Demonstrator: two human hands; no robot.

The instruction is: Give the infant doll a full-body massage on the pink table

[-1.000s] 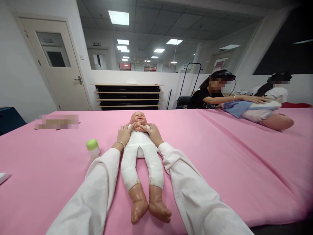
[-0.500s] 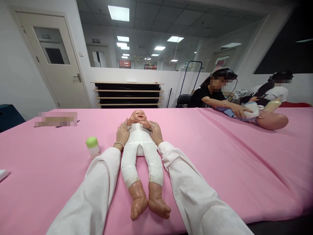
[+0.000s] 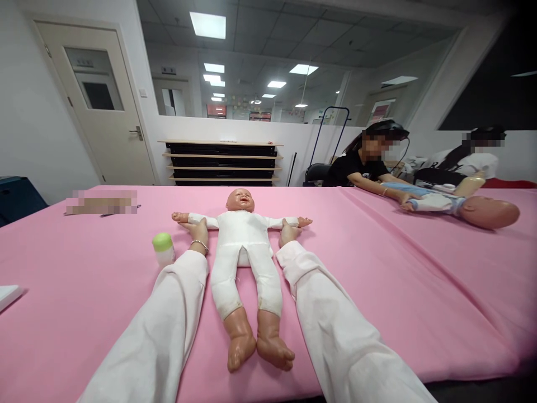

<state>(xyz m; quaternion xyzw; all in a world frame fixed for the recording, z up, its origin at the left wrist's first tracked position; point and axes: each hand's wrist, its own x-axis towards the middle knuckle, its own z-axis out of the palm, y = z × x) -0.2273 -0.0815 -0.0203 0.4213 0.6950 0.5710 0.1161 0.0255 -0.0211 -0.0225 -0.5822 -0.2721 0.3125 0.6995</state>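
A baby doll [image 3: 243, 232] with a white cloth body lies on its back, its head away from me and its bare feet toward me. Both its arms are stretched out sideways. My left hand [image 3: 198, 232] is closed around the doll's arm on the left, near the wrist. Around the arm on the right, my right hand [image 3: 288, 233] is closed in the same way. The fingers of both hands are partly hidden behind the doll's arms. A small bottle with a green cap [image 3: 163, 249] stands just left of my left wrist.
Pink cloth [image 3: 361, 268] covers the table. A blurred tan item [image 3: 104, 202] lies at the far left, a white object [image 3: 9, 296] at the left edge. At the right, a co-worker [image 3: 369, 159] handles another doll [image 3: 489, 211]; a second person [image 3: 474, 157] sits beyond.
My hands have drawn the doll's arms from folded over the chest out to both sides. The co-worker's doll now lies more stretched out, with its arm held.
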